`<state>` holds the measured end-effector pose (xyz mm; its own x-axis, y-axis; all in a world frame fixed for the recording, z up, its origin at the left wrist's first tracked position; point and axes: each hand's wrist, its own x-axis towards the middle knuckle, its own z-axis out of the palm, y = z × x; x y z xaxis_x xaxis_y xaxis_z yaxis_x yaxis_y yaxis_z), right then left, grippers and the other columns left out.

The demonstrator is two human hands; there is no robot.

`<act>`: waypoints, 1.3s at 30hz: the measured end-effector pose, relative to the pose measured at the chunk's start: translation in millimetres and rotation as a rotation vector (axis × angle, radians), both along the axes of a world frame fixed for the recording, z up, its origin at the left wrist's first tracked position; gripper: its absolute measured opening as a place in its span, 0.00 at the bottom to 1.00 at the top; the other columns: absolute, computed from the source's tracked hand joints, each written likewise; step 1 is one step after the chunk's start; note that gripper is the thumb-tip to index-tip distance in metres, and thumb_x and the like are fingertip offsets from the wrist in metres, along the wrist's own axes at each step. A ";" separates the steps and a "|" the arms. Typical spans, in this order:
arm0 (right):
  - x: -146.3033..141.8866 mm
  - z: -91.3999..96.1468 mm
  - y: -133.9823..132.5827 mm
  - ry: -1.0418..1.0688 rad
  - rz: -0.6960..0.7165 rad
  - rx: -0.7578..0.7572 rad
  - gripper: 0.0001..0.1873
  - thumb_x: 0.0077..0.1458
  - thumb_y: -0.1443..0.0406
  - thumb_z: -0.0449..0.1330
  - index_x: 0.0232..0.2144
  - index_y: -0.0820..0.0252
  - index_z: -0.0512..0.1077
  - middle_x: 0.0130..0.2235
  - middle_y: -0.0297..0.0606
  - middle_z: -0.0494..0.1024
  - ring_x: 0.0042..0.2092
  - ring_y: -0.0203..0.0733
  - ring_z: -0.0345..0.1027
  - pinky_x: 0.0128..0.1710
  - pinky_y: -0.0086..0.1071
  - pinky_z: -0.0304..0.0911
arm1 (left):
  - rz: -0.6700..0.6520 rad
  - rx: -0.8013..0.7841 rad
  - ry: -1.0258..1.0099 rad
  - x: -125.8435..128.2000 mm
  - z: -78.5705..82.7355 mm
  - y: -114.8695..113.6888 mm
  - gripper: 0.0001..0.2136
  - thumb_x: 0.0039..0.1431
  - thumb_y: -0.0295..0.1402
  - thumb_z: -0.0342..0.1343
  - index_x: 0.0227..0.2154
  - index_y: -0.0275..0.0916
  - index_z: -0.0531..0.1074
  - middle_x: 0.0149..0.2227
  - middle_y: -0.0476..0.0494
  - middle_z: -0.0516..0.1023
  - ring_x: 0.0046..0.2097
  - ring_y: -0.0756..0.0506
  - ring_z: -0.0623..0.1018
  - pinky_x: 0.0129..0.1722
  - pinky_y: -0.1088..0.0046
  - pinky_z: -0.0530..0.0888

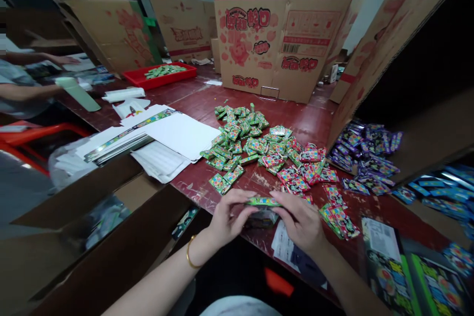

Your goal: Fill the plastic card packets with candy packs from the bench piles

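1. Head view: the left hand (231, 215) and right hand (301, 219) each pinch an end of a green packet (263, 201), fingers nearly closed, by the near edge of the table (307, 121).
2. Looks like a two-handed holding step; moving it calls for even grip.
3. Long axis runs left-right; which end leads, I can't tell.

Left hand (233, 212): fingers at green-topped pack's (263, 201) left end
Right hand (302, 219): at its right end
Tabletop (200, 101): green packets (234, 131) touching red packets (296, 185)
Red tray (170, 80): more green packets
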<state>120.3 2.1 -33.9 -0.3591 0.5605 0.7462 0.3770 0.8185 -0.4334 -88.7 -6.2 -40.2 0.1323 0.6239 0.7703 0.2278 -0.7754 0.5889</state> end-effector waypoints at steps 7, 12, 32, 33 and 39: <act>5.4 18.5 -6.6 -0.004 0.141 -0.156 0.17 0.56 0.72 0.60 0.47 0.54 0.72 0.49 0.42 0.75 0.51 0.45 0.70 0.51 0.43 0.68 | -0.128 -0.029 0.228 -11.0 10.9 -6.2 0.17 0.53 0.23 0.60 0.47 0.37 0.71 0.48 0.34 0.75 0.48 0.43 0.76 0.46 0.65 0.76; -1.0 32.0 -10.1 0.106 0.119 -0.397 0.10 0.54 0.71 0.61 0.39 0.57 0.78 0.39 0.40 0.80 0.40 0.40 0.75 0.43 0.33 0.72 | -0.057 -0.151 0.187 -6.4 28.0 -16.0 0.15 0.54 0.20 0.58 0.45 0.38 0.73 0.40 0.40 0.79 0.42 0.47 0.79 0.42 0.71 0.77; -6.5 34.3 -1.9 0.177 0.056 -0.442 0.06 0.58 0.69 0.57 0.35 0.59 0.75 0.35 0.37 0.78 0.38 0.38 0.74 0.40 0.31 0.70 | -0.091 0.038 0.217 -3.7 2.8 4.8 0.16 0.52 0.17 0.58 0.42 0.38 0.70 0.45 0.37 0.76 0.44 0.44 0.78 0.39 0.71 0.78; -4.9 30.2 -2.9 0.154 0.068 -0.400 0.07 0.58 0.69 0.56 0.36 0.59 0.74 0.37 0.38 0.78 0.39 0.38 0.73 0.41 0.31 0.69 | -0.097 0.020 0.192 -2.6 1.8 5.0 0.15 0.52 0.16 0.58 0.41 0.38 0.69 0.45 0.38 0.76 0.44 0.44 0.78 0.40 0.71 0.77; -0.3 -2.9 -7.0 0.032 0.054 -0.104 0.16 0.58 0.73 0.54 0.47 0.53 0.69 0.50 0.43 0.74 0.50 0.41 0.70 0.46 0.36 0.70 | -0.207 -0.102 0.015 18.4 -14.4 8.7 0.17 0.54 0.18 0.56 0.45 0.41 0.65 0.44 0.41 0.75 0.46 0.44 0.77 0.42 0.65 0.76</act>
<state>120.0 -4.9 -36.7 -0.3676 0.6162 0.6965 0.3179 0.7871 -0.5286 -70.2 2.5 -54.6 0.2763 0.6571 0.7014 0.0797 -0.7429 0.6646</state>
